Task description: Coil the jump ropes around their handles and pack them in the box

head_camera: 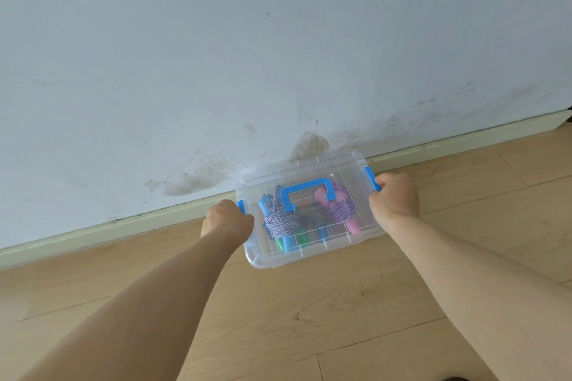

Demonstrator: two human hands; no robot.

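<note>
Both hands are gripping a clear lidded box (312, 252): left grip (227, 219) and right grip (393, 195) curled around its blue end latches. Coiled jump ropes (280, 219) are lying inside.

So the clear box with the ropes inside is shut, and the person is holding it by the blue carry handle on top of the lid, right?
Not quite. The head view shows the blue carry handle untouched. The left hand and right hand grip the clear box at its two ends, by the blue side latches. The lid is on, with the coiled ropes inside.
</note>
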